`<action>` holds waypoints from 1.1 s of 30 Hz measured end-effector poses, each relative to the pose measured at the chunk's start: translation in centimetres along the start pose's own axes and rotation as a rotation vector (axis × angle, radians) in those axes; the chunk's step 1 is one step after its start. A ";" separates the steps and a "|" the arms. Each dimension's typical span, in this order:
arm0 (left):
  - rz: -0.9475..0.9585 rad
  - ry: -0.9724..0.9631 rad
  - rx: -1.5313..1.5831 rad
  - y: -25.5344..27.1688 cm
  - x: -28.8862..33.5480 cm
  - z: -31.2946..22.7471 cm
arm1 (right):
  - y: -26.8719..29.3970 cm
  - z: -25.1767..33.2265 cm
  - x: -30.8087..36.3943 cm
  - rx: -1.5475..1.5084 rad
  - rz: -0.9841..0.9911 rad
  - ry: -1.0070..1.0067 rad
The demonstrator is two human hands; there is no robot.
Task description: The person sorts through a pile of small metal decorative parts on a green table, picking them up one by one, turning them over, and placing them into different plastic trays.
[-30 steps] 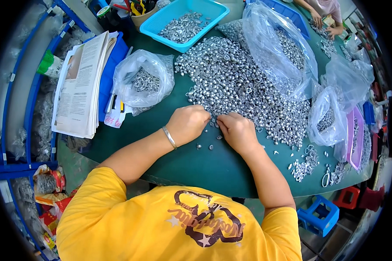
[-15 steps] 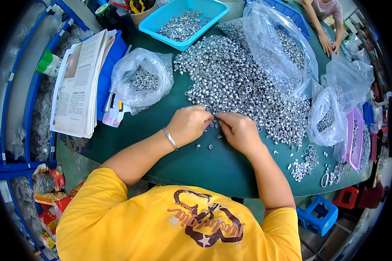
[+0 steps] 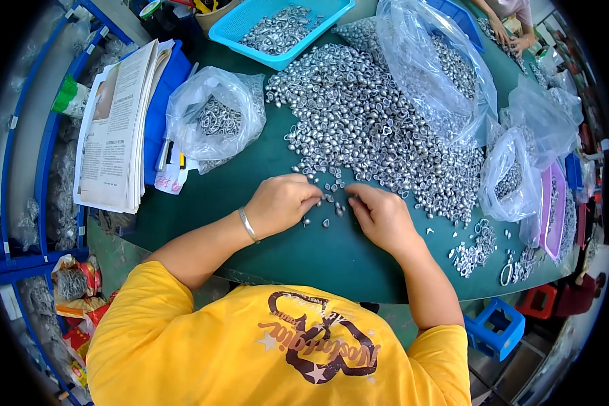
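Note:
A wide heap of small silvery, hollow metal pieces (image 3: 358, 115) spreads over the green table (image 3: 277, 254). At its near edge, my left hand (image 3: 282, 203) has its fingers drawn together beside a few loose metal pieces (image 3: 339, 209); whatever is in the fingertips is too small to make out. My right hand (image 3: 386, 215) is on the other side of those pieces, thumb and forefinger apart, with nothing visible between them. The remaining right fingers are curled and partly hidden. A metal bangle (image 3: 247, 224) circles my left wrist.
A turquoise basket (image 3: 277, 62) with metal parts stands at the back. Clear plastic bags (image 3: 183, 101) of parts flank the heap. Papers (image 3: 108, 155) stack at left; metal scraps (image 3: 477, 250) lie at right. Another person's hands (image 3: 519, 44) work at the far right. A blue stool (image 3: 497, 328) stands below.
My hands have moved apart, left hand leftward and right hand rightward, both slightly nearer to me. More loose pieces show between them. The other person's hands have shifted too.

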State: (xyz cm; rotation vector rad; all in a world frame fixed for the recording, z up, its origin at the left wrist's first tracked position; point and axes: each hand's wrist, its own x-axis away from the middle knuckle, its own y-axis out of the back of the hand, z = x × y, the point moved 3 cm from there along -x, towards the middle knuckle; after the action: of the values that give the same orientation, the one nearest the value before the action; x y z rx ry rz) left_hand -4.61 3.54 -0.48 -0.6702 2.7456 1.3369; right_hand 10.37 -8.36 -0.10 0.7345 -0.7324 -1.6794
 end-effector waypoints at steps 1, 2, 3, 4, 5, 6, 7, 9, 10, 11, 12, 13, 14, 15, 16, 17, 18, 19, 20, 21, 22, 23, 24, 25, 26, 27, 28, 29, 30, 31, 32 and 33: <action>0.052 -0.008 0.006 0.1 0.1 -0.1 | 0.2 0.4 0.2 -0.001 -0.021 -0.034; 0.031 0.002 0.044 0.1 0.2 0.0 | 0.2 0.5 0.4 -0.003 -0.042 -0.068; 0.009 0.012 0.081 0.1 0.3 0.1 | 0.2 0.5 0.5 -0.026 -0.025 -0.058; -0.011 0.020 0.117 0.3 0.2 0.1 | 0.3 0.4 0.7 -0.048 -0.009 -0.049; -0.043 0.042 0.101 0.8 -0.1 0.0 | 0.3 0.4 0.7 -0.071 0.007 -0.039; -0.077 0.038 0.090 0.8 -0.4 0.1 | 0.3 0.6 0.6 -0.051 -0.043 -0.034; -0.114 0.030 0.079 0.8 -0.8 0.2 | 0.4 0.8 0.1 -0.027 -0.096 -0.027; -0.136 0.025 0.038 0.6 -1.4 0.0 | 0.3 1.2 -0.8 0.033 -0.155 -0.019; -0.120 0.026 0.020 0.3 -1.6 -0.1 | 0.0 1.2 -1.2 0.067 -0.160 -0.017; -0.104 0.028 0.002 -0.1 -1.7 -0.1 | -0.3 1.2 -1.5 0.101 -0.166 -0.016; -0.087 0.030 -0.016 -0.5 -1.8 0.0 | -0.6 1.3 -1.5 0.114 -0.160 -0.028; -0.071 0.030 -0.052 -0.8 -1.8 0.0 | -0.8 1.2 -1.6 0.130 -0.158 -0.038; -0.084 0.031 -0.045 -0.8 -1.8 0.0 | -0.9 1.0 -1.7 0.146 -0.156 -0.049; -0.095 0.032 -0.037 -0.8 -2.0 0.0 | -0.9 0.7 -1.7 0.141 -0.192 -0.013; -0.106 0.035 -0.030 -0.8 -2.0 0.1 | -0.8 0.1 -1.7 -0.098 -0.173 -0.091; -0.145 0.028 0.056 -0.5 -1.9 0.1 | -0.7 -0.5 -1.7 -0.337 -0.151 -0.168; -0.150 0.124 0.259 -0.3 -2.0 0.5 | -0.6 -1.0 -1.7 -0.577 -0.126 -0.243; -0.161 0.230 0.464 -0.2 -1.7 1.0 | 0.2 -0.4 -1.9 -0.953 -0.068 -0.485; -0.158 0.328 0.676 -0.2 -1.6 1.1 | 0.6 -1.3 -1.7 -1.273 -0.086 -0.484; -0.017 0.614 1.199 -0.2 -1.2 1.7 | 1.0 -1.8 -1.6 -1.370 -0.099 -0.454; -0.012 0.533 1.548 -0.2 -1.3 1.9 | 1.3 -1.9 -1.7 -1.468 -0.108 -0.417; 0.012 0.515 1.719 0.0 -1.5 2.3 | 1.4 -1.8 -1.7 -1.297 -0.131 -0.462; 0.036 0.494 1.890 0.0 -1.6 2.5 | 0.8 -1.7 -1.8 -0.953 -0.153 -0.484; 0.009 0.527 1.875 0.0 -1.6 2.5 | 0.5 -1.0 -1.9 -0.677 -0.179 -0.359; -0.018 0.561 1.859 0.0 -1.6 2.3 | 0.1 -0.3 -1.9 -0.401 -0.201 -0.233; -0.047 0.595 1.842 0.1 -1.5 2.2 | -0.1 0.1 -2.2 -0.206 -0.239 -0.049; -0.054 0.618 1.687 0.2 -1.5 2.2 | -0.6 0.2 -2.3 -0.086 -0.202 -0.018; -0.060 0.639 1.532 0.2 -1.5 2.2 | -1.0 0.3 -2.3 -0.050 -0.188 -0.020; -0.066 0.656 1.377 0.3 -1.4 2.1 | -1.4 0.4 -2.2 -0.013 -0.174 -0.022; -0.061 0.672 1.164 0.5 -1.2 2.1 | -1.4 0.5 -2.2 0.013 -0.177 -0.011; -0.127 0.492 0.892 0.8 -1.4 2.1 | -1.3 0.6 -2.1 0.040 -0.180 -0.001; -0.187 0.315 0.617 0.7 -1.5 2.1 | -1.2 0.8 -2.0 0.067 -0.184 0.010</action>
State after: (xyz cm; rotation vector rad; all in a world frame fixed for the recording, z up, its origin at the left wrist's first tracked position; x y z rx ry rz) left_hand -3.88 6.08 -0.98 -1.0994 2.9773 0.3232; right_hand 9.49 -6.07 -0.34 0.8785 -0.7349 -1.8231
